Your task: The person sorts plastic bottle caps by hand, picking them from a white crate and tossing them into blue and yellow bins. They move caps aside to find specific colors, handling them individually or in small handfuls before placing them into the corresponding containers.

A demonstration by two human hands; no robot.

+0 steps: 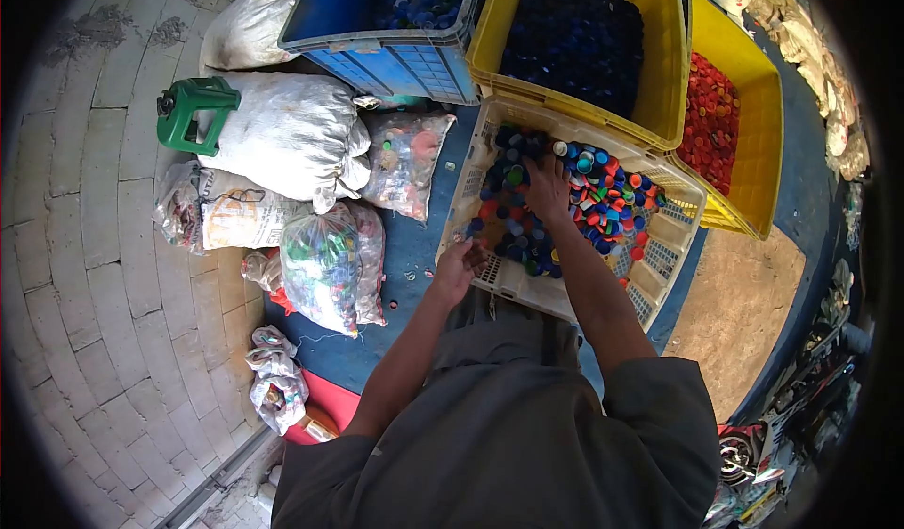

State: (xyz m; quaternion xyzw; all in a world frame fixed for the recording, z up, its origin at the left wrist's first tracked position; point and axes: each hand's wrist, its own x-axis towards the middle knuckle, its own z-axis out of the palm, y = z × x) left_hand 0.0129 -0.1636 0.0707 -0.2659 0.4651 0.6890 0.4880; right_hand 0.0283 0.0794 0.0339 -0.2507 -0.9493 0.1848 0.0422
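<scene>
A pale plastic crate [669,211] holds many loose bottle caps [603,195] in blue, red, green, white and orange. My right hand [546,190] reaches into the caps near the crate's middle, fingers spread over them. At the crate's near left edge is my left hand [460,267], its fingers curled and held close together; whether a cap is between them is too small to tell. Dark blue caps lie mostly left of my right hand, mixed colours to its right.
Beyond the crate stand a blue bin [395,58], a yellow bin [673,77] of dark blue caps and another yellow bin [753,143] of red caps. White sacks [282,133], a green jug [193,114] and clear bags of caps [325,265] lie left. A brown board [739,303] is right.
</scene>
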